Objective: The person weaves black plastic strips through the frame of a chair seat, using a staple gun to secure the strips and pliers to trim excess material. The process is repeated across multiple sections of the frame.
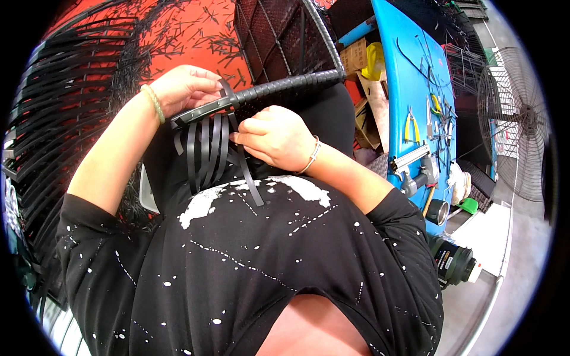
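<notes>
Across my lap lies a black woven wicker piece (291, 41), its near edge bar (285, 86) wrapped in flat black strip. Toward the left end the bar shows a stretch of unwrapped frame (205, 111), with several loose black strips (205, 148) hanging down from it. My left hand (187, 89) is over the far side of the bar, its fingers closed on a black strip (226, 89) that stands up in a loop. My right hand (274, 135), on the near side, pinches a strip just below the bar; a loose tail (249, 178) hangs beside its fingertips.
A red surface (190, 35) ahead is littered with black strip scraps. Long curved black strips (71, 77) are piled at left. On the right, a blue table (409, 77) carries yellow-handled pliers (411, 126) and a power tool (423, 175). A large fan (525, 115) stands beyond it.
</notes>
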`<state>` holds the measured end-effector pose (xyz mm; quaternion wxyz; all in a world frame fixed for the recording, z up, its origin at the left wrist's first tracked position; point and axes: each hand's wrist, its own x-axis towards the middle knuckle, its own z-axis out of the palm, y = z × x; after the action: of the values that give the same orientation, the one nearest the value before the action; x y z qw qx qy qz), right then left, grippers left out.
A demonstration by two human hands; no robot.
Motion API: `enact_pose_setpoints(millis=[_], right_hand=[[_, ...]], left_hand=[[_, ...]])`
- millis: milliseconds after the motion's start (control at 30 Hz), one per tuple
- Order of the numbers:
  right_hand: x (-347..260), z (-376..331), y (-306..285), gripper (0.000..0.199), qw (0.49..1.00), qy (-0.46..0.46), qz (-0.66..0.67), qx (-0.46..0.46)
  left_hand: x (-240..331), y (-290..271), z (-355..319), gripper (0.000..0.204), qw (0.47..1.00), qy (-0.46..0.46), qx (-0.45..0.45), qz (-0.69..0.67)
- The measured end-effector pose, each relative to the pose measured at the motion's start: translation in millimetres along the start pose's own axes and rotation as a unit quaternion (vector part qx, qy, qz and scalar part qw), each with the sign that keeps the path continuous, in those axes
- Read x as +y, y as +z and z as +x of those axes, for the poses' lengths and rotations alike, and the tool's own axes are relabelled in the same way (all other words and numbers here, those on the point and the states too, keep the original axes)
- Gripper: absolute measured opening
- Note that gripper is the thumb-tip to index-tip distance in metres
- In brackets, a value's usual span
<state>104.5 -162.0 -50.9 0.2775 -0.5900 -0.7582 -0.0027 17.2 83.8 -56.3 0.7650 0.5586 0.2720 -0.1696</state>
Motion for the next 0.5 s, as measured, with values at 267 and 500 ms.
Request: enact_pose_setpoints(millis=[267, 500], right_hand=[[-0.8, 8.6, -10.0, 0.02, 0.998, 0.001, 0.053, 0.017], [-3.7, 18.4, -16.2, 0.021, 0.989, 0.102, 0.0, 0.108]], left_hand=[[-9.1, 3.5, 1.2, 0.01, 0.996, 0.024, -0.074, 0.037], [-4.4, 9.6, -5.4, 0.012, 0.997, 0.031, -0.066, 0.033]])
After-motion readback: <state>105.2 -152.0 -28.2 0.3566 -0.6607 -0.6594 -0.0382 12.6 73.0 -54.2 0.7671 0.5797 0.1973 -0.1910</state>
